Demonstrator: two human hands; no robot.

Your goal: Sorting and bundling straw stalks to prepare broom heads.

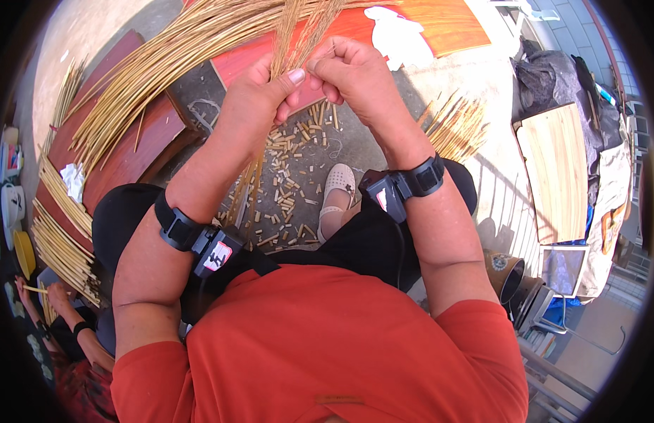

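Observation:
In front of me, at the top middle, my left hand is closed around a small bunch of dry stalks with feathery, tan seed heads that point away from me. The thin lower ends of the bunch hang below that hand, beside my left forearm. My right hand is close on the right, its thumb and forefinger pinched together at the edge of the seed heads. A thin strand seems to be in that pinch, but it is too fine to make out. Each forearm wears a black strapped device.
A large heap of long yellow stalks lies across reddish boards. Short cut stalk pieces litter the ground around my shoe. More seed heads lie right. A wooden panel leans there. Another person's hands hold a stalk, lower left.

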